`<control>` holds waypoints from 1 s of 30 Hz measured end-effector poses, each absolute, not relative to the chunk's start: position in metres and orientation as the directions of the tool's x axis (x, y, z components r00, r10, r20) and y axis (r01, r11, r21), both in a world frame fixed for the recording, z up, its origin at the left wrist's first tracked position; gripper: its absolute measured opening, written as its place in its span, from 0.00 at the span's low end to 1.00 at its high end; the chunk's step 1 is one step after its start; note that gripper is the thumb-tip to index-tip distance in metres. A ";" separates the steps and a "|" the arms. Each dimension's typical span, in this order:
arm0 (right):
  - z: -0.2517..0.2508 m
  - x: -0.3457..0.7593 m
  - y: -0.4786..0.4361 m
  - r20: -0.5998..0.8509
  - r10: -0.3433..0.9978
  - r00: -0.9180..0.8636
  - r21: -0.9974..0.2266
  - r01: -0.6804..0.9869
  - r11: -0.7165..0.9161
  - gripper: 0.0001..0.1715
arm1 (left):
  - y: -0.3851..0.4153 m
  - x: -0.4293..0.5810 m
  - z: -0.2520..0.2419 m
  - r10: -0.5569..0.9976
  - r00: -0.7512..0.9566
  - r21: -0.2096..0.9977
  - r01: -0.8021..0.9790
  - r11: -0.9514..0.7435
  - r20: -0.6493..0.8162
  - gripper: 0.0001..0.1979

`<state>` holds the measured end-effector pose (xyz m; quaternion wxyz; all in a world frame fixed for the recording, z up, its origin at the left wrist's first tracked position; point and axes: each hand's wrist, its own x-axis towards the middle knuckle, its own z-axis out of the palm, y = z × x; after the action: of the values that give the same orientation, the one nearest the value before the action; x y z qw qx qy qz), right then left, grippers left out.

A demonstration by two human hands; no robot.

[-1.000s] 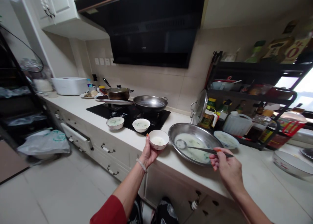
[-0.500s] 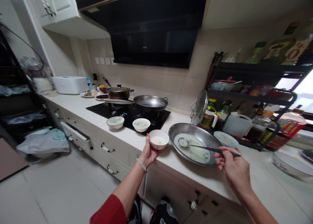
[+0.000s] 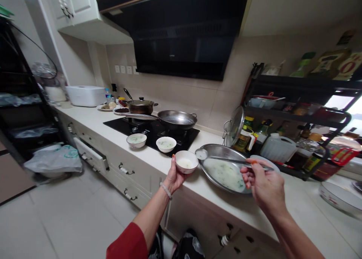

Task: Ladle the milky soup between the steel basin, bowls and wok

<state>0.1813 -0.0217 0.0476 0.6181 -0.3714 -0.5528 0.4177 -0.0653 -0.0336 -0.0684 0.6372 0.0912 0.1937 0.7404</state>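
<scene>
My left hand [image 3: 175, 178] holds a small white bowl [image 3: 186, 162] with some pale soup in it, beside the metal basin. My right hand [image 3: 263, 183] is closed around the dark handle of a ladle [image 3: 201, 154]. Pale liquid fills the ladle's head, which hangs over the basin's left rim, close to the bowl. Whitish soup with green bits lies in the wide metal basin [image 3: 209, 172] on the counter. Two more white bowls, a left one [image 3: 136, 141] and a right one [image 3: 166, 144], stand filled with similar soup at the stove's front edge.
A frying pan [image 3: 177, 120] and a lidded pot [image 3: 140, 107] sit on the black stove [image 3: 152, 134]. Behind the basin lean a glass lid [image 3: 235, 127] and a rack of bottles [image 3: 299, 115]. A white dish [image 3: 341, 198] stands at right; a drawer [image 3: 90, 153] sticks out at left.
The ladle has risen out of the soup and moved left to the basin's rim, now carrying liquid. My left hand still holds the bowl in nearly the same place.
</scene>
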 end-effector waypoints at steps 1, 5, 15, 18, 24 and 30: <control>0.047 0.176 -0.025 0.394 0.919 0.003 -0.915 -0.093 0.393 0.24 | -0.034 -0.065 -0.068 0.978 -0.172 0.404 -0.908 -0.112 -0.116 0.34; 0.036 0.162 -0.037 0.486 0.857 -0.171 -0.871 -0.011 0.492 0.22 | -0.034 -0.065 -0.067 0.974 -0.175 0.420 -0.902 -0.101 -0.142 0.34; 0.008 0.174 -0.051 0.678 0.605 -0.417 -0.645 0.057 0.762 0.13 | -0.033 -0.065 -0.070 0.979 -0.166 0.404 -0.909 -0.106 -0.117 0.35; 0.014 0.175 -0.049 0.596 0.782 -0.185 -0.791 0.035 0.611 0.15 | -0.032 -0.066 -0.071 0.978 -0.177 0.406 -0.906 -0.117 -0.113 0.33; 0.022 0.192 -0.025 0.406 0.899 0.165 -0.906 -0.053 0.420 0.25 | -0.035 -0.065 -0.067 0.971 -0.193 0.413 -0.903 -0.120 -0.140 0.32; 0.004 0.206 -0.010 0.410 0.902 0.136 -0.907 0.167 0.387 0.31 | -0.035 -0.065 -0.067 0.974 -0.185 0.413 -0.903 -0.117 -0.130 0.33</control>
<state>0.2065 -0.0099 0.0044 0.5967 -0.4601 -0.5809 0.3079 -0.0648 -0.0347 -0.0674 0.6323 0.0866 0.2043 0.7423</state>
